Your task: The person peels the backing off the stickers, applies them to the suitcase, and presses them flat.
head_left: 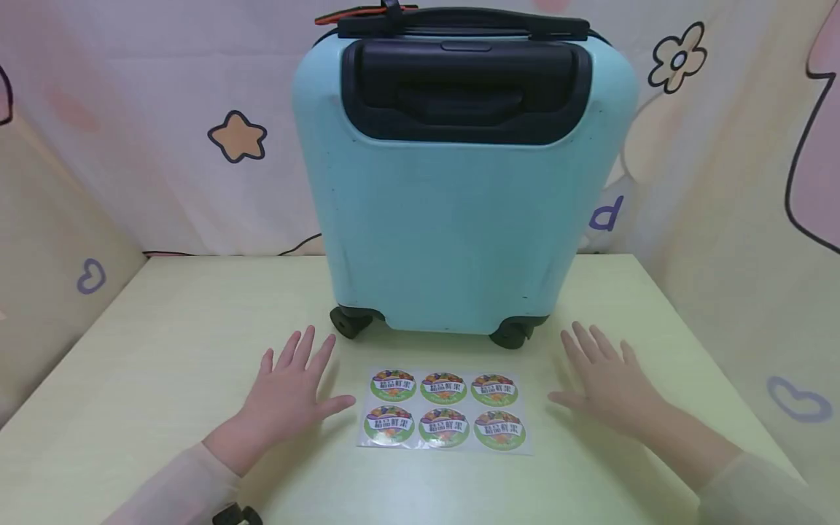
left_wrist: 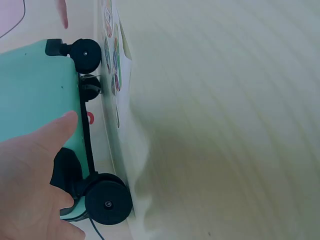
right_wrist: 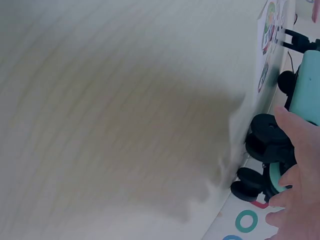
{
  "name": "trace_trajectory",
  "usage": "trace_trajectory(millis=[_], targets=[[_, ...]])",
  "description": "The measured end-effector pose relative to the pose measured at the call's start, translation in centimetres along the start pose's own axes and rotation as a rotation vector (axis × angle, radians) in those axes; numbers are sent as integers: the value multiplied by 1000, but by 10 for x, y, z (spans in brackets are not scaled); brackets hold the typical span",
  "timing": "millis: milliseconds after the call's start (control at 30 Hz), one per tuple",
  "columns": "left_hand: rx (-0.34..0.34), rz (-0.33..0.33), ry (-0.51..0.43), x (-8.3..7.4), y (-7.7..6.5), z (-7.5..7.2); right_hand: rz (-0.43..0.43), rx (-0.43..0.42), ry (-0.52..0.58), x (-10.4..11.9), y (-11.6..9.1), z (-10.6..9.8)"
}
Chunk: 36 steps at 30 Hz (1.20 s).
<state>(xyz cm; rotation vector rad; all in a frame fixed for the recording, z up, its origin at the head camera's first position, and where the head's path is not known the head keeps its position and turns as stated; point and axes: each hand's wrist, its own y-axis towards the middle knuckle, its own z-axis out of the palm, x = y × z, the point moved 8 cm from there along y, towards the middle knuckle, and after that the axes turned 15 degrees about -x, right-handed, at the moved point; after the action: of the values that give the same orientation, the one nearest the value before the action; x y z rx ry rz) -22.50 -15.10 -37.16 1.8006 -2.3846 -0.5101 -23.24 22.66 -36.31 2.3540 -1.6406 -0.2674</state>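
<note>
Over on the left, the left hand point(head_left: 289, 390) was held out flat with its fingers point(head_left: 321, 356) spread wide and its thumb pointed inward, and nothing was gripped! On the right it was matched: the right hand point(head_left: 610, 383) was stretched forward, fingers parted, thumb turned toward the middle, nothing held there either. Shadows were thrown by both onto the pale desk point(head_left: 164, 350).

And between them, the sticker sheet point(head_left: 417, 405) was laid flat on the desk, touched by neither hand; the left thumb was placed just beside its edge. Six round labels point(head_left: 443, 428) were carried on it, in two rows of three, each marked with fruit colours and a white band of characters.

Just behind, a light-blue suitcase point(head_left: 440, 226) was stood upright, its front wheels point(head_left: 351, 321) set on the desk, the left fingertips brought near one of them. A black handle panel point(head_left: 466, 91) was fitted high on its front, and an orange-edged tag point(head_left: 354, 14) was seen at the top. The whole scene was backed by a fabric backdrop point(head_left: 197, 182), printed with a star point(head_left: 238, 136) and a flower point(head_left: 679, 58). Both forearms were covered by pale sleeves point(head_left: 187, 488).
</note>
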Motion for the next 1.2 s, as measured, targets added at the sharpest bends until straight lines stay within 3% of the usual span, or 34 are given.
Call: trace_trajectory(millis=[367, 633, 800, 1200], targets=[[33, 11, 6, -5, -5, -2, -54, -51, 34, 23, 0, -4], [105, 18, -28, -16, -8, 10, -74, -77, 86, 36, -2, -5], [104, 25, -41, -22, -7, 10, -116, -114, 84, 43, 0, -6], [109, 48, -59, -32, -5, 7, -158, -107, 98, 56, 3, -5]])
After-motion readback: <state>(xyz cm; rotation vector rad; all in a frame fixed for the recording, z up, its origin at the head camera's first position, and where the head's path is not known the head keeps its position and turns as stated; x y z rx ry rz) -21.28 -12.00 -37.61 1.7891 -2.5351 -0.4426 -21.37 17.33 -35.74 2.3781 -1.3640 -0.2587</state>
